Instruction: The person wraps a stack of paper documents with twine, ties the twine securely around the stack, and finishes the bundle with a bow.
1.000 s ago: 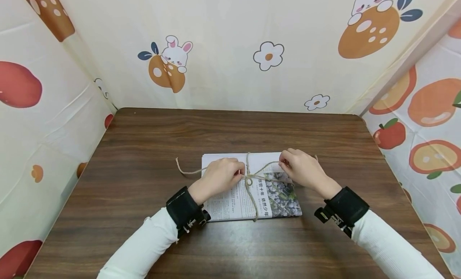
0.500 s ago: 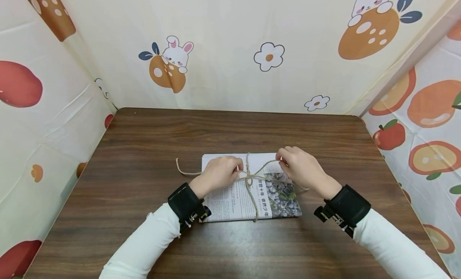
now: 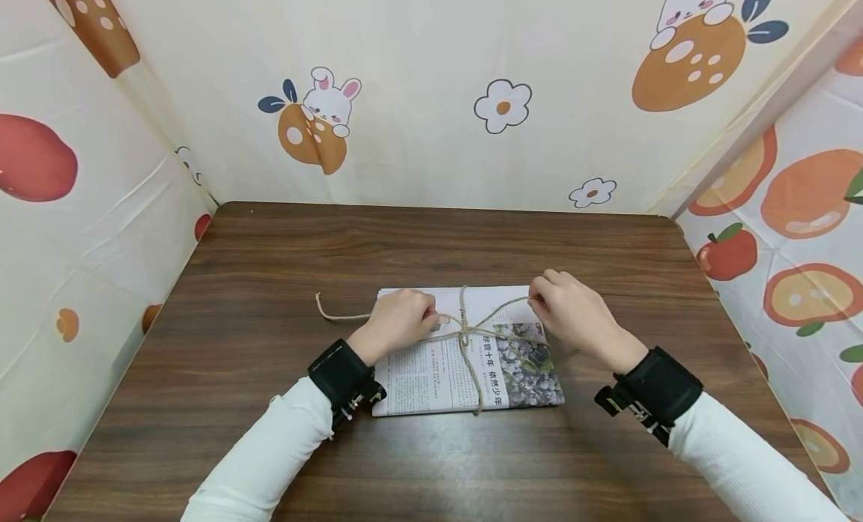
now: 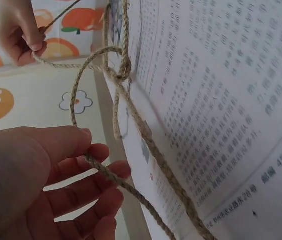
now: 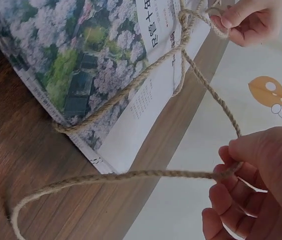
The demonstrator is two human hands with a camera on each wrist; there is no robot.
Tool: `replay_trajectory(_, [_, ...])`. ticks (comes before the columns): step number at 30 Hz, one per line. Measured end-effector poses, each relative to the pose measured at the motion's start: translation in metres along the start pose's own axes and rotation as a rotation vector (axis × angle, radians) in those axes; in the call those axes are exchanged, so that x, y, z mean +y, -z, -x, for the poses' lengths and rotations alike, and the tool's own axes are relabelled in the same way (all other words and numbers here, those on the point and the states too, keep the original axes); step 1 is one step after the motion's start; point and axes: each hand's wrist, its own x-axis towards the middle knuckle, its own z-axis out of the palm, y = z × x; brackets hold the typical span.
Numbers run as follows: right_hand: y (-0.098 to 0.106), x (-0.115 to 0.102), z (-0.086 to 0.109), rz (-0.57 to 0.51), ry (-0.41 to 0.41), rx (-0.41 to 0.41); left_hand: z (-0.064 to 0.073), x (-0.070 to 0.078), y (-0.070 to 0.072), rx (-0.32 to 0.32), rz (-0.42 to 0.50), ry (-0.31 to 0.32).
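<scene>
A folded stack of newspapers [image 3: 431,383] lies flat on the table, bound crosswise with twine [image 3: 480,383] that meets in a knot [image 3: 465,329] near the middle. My left hand [image 3: 399,321] pinches one strand left of the knot between thumb and forefinger; its loose end trails past the hand. In the left wrist view, this strand [image 4: 131,188] arcs from the knot through the fingers of my left hand [image 4: 46,175]. To the right, my right hand [image 3: 573,312] pinches the other strand. The right wrist view shows that strand [image 5: 225,107] running from knot to fingertips, its tail curving back over the table.
The brown wood-grain table [image 3: 431,469] extends around the stack. A cream printed curtain [image 3: 418,132] hangs behind it, and fruit-patterned cloths stand at the left and right sides. Each wrist wears a black strap [image 3: 344,380] with a small camera.
My hands have moved farther apart, the left one leftward and the right one slightly up and to the right. The small loop at the knot looks tighter, and the left loose end has shifted left.
</scene>
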Motion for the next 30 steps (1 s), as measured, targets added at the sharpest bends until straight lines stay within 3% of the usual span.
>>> replay_trajectory(7, [0.007, 0.0, -0.001, -0.045, -0.103, -0.11, 0.001, -0.003, 0.001, -0.011, 0.019, -0.006])
replay_trajectory(18, [0.017, -0.005, -0.013, -0.193, -0.08, -0.147, 0.001, 0.001, 0.009, -0.05, 0.161, -0.029])
replay_trajectory(30, [0.028, -0.033, -0.033, -0.467, -0.107, -0.285, -0.004, 0.007, 0.013, -0.062, 0.261, 0.013])
